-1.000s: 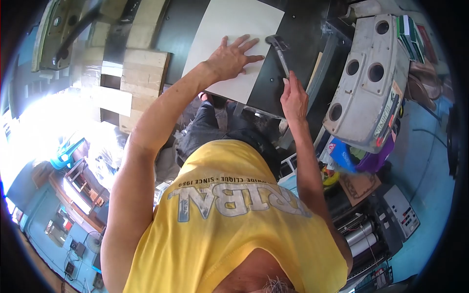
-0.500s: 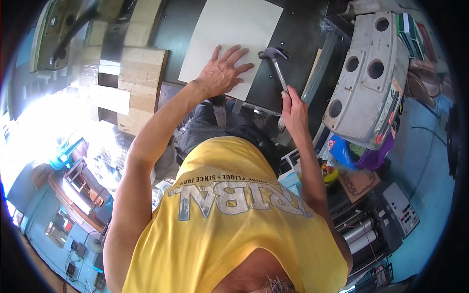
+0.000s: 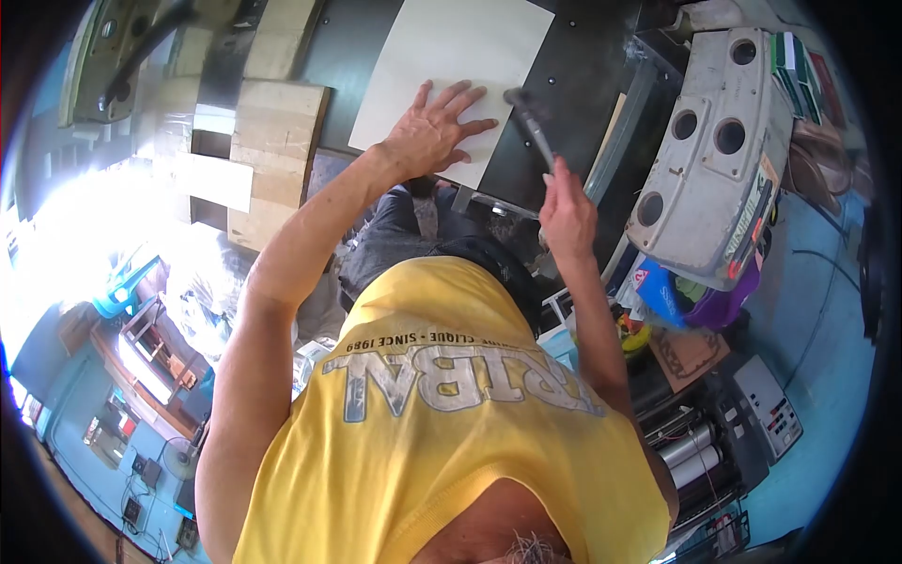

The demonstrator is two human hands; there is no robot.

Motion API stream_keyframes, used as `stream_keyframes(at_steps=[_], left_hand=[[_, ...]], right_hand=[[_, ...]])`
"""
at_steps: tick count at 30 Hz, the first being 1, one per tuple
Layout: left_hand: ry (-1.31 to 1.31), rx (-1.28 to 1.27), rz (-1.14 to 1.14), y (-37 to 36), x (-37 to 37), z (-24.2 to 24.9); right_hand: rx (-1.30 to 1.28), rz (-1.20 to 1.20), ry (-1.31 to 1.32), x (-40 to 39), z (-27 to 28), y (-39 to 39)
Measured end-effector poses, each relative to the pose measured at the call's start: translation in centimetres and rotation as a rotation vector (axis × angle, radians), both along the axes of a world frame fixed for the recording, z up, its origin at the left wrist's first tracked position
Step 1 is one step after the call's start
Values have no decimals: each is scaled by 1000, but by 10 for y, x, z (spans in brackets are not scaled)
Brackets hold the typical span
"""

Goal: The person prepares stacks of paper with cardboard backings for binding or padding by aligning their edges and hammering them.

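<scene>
Pale sheet (image 3: 460, 47) flat on dark tabletop (image 3: 578, 61), at twelve o'clock in view. Left hand (image 3: 434, 133), open, spreads over it; right hand (image 3: 569, 218) grips hammer (image 3: 536, 133), head blurred, contact unclear. Work done or left: indeterminable. Grey casing (image 3: 703, 155), three o'clock; boards (image 3: 277, 127), nine. Spread fingers lie near hammer.

Harsh white light floods in from the picture's left, bleaching that side and hazing the plastic bag (image 3: 209, 299); the pale sheet (image 3: 451, 61) looks evenly bright, the hammer's (image 3: 537, 134) head smears with motion blur, and fisheye distortion bends the surroundings towards black, vignetted corners
</scene>
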State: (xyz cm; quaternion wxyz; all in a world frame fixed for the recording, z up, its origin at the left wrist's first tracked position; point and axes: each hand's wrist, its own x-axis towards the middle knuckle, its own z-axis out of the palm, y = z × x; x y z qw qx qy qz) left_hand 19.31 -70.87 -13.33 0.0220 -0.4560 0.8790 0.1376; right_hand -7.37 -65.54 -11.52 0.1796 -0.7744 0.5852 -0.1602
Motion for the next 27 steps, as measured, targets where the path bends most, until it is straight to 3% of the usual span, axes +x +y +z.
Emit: stream_keyframes(at_steps=[1, 5, 11, 17, 20, 27], left_hand=[[-2, 10, 1, 0, 1, 1], [-8, 24, 7, 2, 2, 1], [14, -5, 0, 0, 1, 0], [62, -21, 2, 5, 5, -4], [65, -21, -4, 6, 5, -5], [53, -16, -3, 3, 5, -5]], right_hand=[[11, 36, 154, 0, -9, 2], [-113, 14, -6, -3, -22, 1], [1, -1, 121, 2, -27, 4], [-101, 129, 24, -20, -22, 12], [-97, 131, 176, -16, -29, 8], [-152, 79, 22, -16, -24, 10]])
